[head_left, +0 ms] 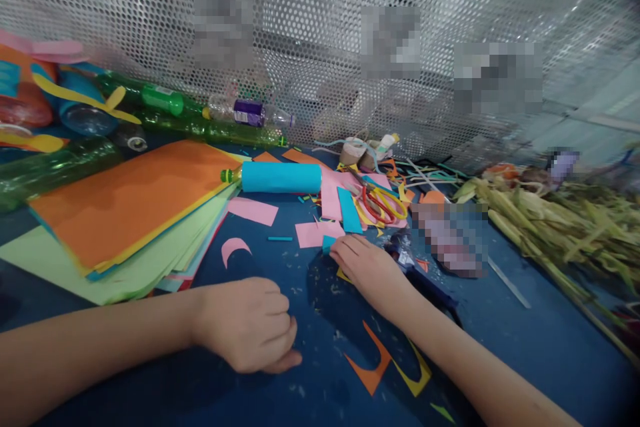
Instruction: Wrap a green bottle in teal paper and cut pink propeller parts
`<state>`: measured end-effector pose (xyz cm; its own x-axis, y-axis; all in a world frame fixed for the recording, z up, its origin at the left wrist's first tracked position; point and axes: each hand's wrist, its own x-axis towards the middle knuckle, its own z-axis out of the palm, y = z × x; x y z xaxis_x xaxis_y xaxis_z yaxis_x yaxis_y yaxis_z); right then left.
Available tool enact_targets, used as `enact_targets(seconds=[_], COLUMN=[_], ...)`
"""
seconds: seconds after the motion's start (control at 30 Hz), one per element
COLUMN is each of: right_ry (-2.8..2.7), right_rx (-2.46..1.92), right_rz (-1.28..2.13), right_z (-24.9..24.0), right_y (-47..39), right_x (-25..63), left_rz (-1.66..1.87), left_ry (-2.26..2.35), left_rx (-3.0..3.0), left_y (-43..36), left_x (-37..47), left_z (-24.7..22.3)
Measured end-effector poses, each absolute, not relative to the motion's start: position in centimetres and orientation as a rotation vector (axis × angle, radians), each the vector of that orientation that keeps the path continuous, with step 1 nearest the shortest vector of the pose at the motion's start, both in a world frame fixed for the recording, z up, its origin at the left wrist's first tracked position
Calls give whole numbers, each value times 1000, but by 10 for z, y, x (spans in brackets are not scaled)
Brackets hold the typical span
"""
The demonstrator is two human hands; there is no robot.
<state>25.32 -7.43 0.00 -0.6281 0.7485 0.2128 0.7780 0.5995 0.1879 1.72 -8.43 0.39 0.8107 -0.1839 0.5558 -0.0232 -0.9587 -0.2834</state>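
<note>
My left hand (247,323) is curled into a loose fist low over the blue tabletop, with nothing showing between its fingers. Further right, my right hand (367,267) has its fingertips closed on a small blue paper piece (328,243), beside a pink paper scrap (311,235). Just beyond lies a bottle (280,177) wrapped in blue paper, its green cap to the left. A pink crescent cutout (235,249) and a thin blue strip (280,239) lie between the hands. A dark glue gun (425,280) is partly hidden behind my right forearm.
Stacked coloured paper (140,200) is at left, with green plastic bottles (185,125) behind it. Scissors (377,203) with red and yellow handles rest on scraps. Corn husks (545,233) lie at right. Orange (373,363) and yellow offcuts (415,373) are nearest me. Perforated metal mesh (310,7) stands behind.
</note>
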Motion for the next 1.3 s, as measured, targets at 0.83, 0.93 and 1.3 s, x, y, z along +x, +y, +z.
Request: enact_targets(seconds=[0.83,0.93,1.3], right_ry=[-2470,-2428,-2424], right_rx=[-1131,-1193,-1275], right_rz=[687,725,793], right_z=[15,14,19], right_y=[-95,-93,-94], right_x=[239,240,240], left_rz=[-579,-570,-607], left_ry=[-355,-362,-512], left_rx=[-3163,-3232,-3391], left_y=[-68,-66,-64], left_x=[20,21,21], left_z=[-5,-6,-7])
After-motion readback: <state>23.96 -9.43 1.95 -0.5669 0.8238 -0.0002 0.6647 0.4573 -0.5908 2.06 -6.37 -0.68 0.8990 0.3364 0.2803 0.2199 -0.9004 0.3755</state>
